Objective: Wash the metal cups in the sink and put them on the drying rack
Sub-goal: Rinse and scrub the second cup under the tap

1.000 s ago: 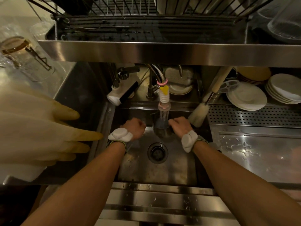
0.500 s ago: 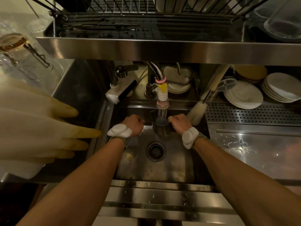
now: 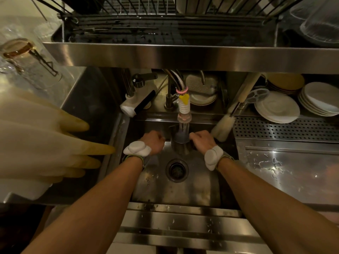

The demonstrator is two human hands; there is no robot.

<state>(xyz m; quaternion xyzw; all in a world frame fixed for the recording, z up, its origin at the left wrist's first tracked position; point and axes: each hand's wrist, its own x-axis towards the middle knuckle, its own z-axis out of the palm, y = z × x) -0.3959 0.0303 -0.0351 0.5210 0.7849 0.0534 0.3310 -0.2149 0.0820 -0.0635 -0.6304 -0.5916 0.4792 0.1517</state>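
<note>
Head view: metal cup (image 3: 180,143) at back edge of sink (image 3: 183,191), upright under faucet nozzle (image 3: 184,114), probably to catch rinse water. Right hand (image 3: 202,140) fingers (image 3: 192,135) curl round cup side, steadying it. Left hand (image 3: 153,142) just beside cup, fingers curled, contents hidden. Bottle brush (image 3: 222,127) leans near right hand. Drying rack (image 3: 165,24) overhead; its steel front lip overhangs lift path.

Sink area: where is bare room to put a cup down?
Free: the sink floor nearer than the drain; the wet steel counter to its right, before the perforated strip. Crowded: plates at back right, rubber gloves at left, the cup under the tap.
</note>
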